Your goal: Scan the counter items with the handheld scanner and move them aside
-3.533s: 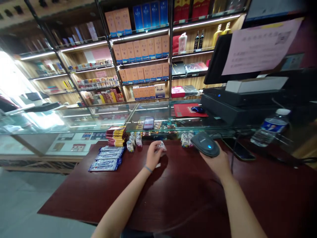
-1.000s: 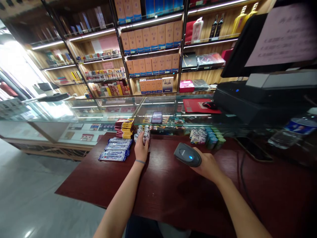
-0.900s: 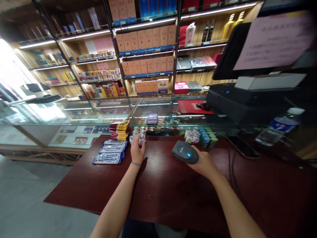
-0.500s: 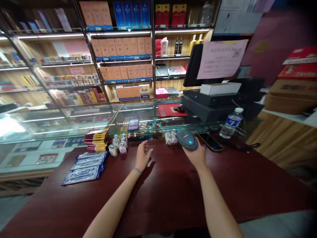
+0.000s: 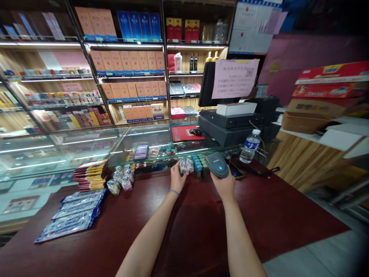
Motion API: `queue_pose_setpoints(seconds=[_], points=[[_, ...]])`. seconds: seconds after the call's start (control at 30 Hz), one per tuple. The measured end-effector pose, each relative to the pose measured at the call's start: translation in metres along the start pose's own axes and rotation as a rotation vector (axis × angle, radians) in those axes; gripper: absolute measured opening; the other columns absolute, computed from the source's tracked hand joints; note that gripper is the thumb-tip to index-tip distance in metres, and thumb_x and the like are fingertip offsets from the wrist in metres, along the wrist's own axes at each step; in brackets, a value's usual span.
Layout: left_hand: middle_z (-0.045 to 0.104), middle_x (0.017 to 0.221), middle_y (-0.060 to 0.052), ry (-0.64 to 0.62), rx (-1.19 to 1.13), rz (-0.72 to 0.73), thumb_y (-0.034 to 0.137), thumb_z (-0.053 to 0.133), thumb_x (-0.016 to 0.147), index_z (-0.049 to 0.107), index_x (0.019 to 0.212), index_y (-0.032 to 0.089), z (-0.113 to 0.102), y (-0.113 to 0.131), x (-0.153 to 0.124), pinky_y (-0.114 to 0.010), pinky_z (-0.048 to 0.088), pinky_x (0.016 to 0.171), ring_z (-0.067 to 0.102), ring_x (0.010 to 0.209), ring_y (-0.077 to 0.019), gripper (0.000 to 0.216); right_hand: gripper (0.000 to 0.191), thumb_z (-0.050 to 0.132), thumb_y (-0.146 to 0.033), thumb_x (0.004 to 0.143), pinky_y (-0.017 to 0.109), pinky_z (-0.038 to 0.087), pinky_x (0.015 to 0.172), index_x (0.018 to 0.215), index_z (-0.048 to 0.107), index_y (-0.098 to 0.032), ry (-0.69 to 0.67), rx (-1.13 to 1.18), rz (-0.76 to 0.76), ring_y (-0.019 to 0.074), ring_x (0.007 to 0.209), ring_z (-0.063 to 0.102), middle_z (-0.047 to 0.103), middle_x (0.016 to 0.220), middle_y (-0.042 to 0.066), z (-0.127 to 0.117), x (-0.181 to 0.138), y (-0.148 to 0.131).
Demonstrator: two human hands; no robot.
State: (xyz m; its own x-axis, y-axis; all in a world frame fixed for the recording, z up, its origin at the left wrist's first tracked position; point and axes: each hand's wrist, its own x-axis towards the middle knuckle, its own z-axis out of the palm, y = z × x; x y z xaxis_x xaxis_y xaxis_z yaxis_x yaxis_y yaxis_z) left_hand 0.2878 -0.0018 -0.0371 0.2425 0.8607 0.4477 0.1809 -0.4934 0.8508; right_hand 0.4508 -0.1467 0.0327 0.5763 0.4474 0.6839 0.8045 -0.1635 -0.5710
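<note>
My right hand (image 5: pixel 224 184) grips a dark grey barcode scanner (image 5: pixel 216 165) with a lit blue light on top. My left hand (image 5: pixel 178 179), a thin band at its wrist, has its thumb and fingers around a small silver-lidded jar (image 5: pixel 183 166) at the back of the counter. Beside it stands another such jar (image 5: pixel 189 164). To their right are blue-green small packs (image 5: pixel 198 166) and green ones (image 5: pixel 204 163), partly behind the scanner. Further left sits a cluster of similar jars (image 5: pixel 127 182).
Stacked maroon-and-yellow packets (image 5: pixel 90 176) and blue-and-silver packets (image 5: pixel 73 213) lie on the left of the dark red counter (image 5: pixel 196 234). A phone (image 5: pixel 236 172), a water bottle (image 5: pixel 250 147) and a black strap (image 5: pixel 261 169) are at right. Behind runs a glass display case (image 5: pixel 83 150).
My left hand has moved right, from bare counter to the small jars, and closed around one. The scanner stays in my right hand. The view has shifted right.
</note>
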Motion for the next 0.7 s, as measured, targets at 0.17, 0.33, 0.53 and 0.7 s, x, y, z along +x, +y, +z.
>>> queue_pose_setpoints(seconds=[0.17,0.33,0.53,0.7], points=[[0.057,0.122,-0.012,-0.030,-0.099,-0.001,0.012,0.070,0.075,0.052,0.132,0.021,0.005,-0.007,0.004,-0.047,0.040,0.108,0.055,0.117,-0.0267,0.061,0.037,0.061,-0.047,0.081,0.035,0.053,0.065,0.104,0.062,-0.018,-0.026,0.015,-0.018,0.0315,0.079,0.073,0.075,0.086,0.015,-0.002,-0.001,-0.005],[0.061,0.108,-0.009,-0.024,-0.150,-0.048,0.012,0.066,0.079,0.053,0.128,0.020,0.008,-0.009,0.005,-0.044,0.044,0.103,0.060,0.103,-0.0228,0.051,0.039,0.060,-0.048,0.082,0.036,0.053,0.066,0.105,0.062,-0.017,-0.036,0.027,-0.021,0.0322,0.079,0.073,0.075,0.087,0.016,-0.001,-0.002,-0.006],[0.063,0.112,-0.009,0.000,-0.412,-0.124,0.025,0.066,0.086,0.045,0.139,0.022,-0.030,0.004,-0.007,-0.037,0.051,0.094,0.064,0.099,-0.0194,0.057,0.041,0.060,-0.050,0.081,0.034,0.052,0.061,0.104,0.063,-0.016,-0.025,-0.005,-0.059,0.0310,0.073,0.073,0.075,0.081,0.015,0.004,-0.004,-0.008],[0.065,0.121,-0.007,-0.115,-0.703,-0.332,0.036,0.073,0.084,0.040,0.149,0.030,-0.113,0.010,-0.029,-0.036,0.052,0.094,0.065,0.104,-0.0195,0.073,0.043,0.060,-0.049,0.081,0.034,0.051,0.059,0.108,0.063,-0.016,-0.094,-0.024,-0.154,0.0313,0.069,0.073,0.074,0.075,0.013,0.012,-0.012,-0.021]])
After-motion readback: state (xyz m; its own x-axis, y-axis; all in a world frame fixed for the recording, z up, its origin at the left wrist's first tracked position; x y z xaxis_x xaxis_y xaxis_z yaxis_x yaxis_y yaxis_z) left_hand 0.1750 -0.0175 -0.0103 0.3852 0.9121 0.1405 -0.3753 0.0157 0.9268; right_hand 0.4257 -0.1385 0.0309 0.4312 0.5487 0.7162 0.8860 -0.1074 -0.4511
